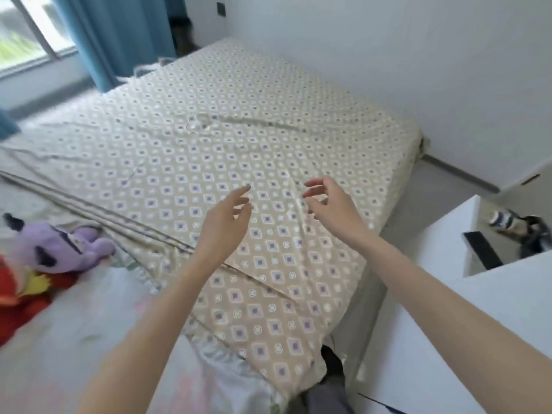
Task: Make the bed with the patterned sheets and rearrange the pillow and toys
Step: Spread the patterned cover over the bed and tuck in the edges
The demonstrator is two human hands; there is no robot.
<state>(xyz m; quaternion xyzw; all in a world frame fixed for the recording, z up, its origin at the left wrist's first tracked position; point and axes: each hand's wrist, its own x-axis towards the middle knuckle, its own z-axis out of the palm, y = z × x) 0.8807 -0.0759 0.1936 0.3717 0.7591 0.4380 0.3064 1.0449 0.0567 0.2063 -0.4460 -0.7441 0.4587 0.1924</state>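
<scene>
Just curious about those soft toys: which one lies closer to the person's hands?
The purple toy, lying right by the bunched edge of the patterned sheet, nearer the left hand. The red and yellow toy lies beyond it, at the picture's left edge.

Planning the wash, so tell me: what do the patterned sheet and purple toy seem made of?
Patterned sheet: thin woven fabric, perhaps cotton or a blend, matte; it creases into soft folds. Purple toy: plush, likely synthetic pile over stuffing; fuzzy, rounded limbs, though blurred.
</scene>
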